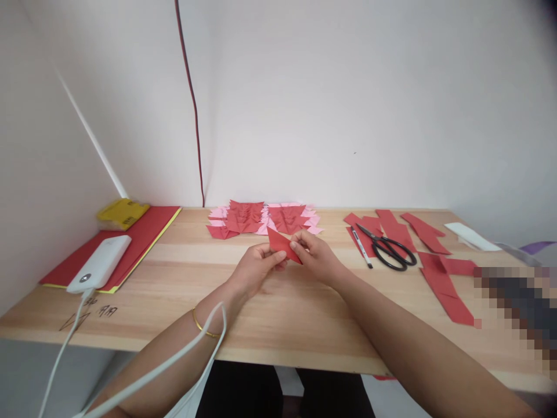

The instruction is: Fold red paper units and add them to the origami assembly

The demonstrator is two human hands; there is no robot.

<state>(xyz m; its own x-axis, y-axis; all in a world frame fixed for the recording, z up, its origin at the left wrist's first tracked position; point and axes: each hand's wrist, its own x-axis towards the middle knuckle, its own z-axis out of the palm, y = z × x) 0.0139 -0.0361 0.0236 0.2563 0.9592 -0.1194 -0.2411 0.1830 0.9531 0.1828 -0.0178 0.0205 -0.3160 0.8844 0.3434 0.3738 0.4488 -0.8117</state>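
Observation:
Between my two hands, just above the middle of the wooden table point(296, 325), is a piece of folded red paper point(281, 239) with a pointed upper left corner. My left hand point(260, 262) pinches its lower left edge between thumb and fingers. On its right side, my right hand point(314, 254) grips the paper with thumb and forefinger. Behind the hands, against the wall, lie rows of folded red and pink paper pieces point(246, 217). A gold bracelet point(201, 325) circles my left wrist.
Black-handled scissors point(394, 252), a pen point(362, 247) and red paper strips point(450, 296) lie at right, near a white strip point(472, 237). At left, a white power bank point(102, 264) and yellow packet point(124, 213) rest on red sheets point(150, 238). A white cable point(65, 354) crosses my left forearm.

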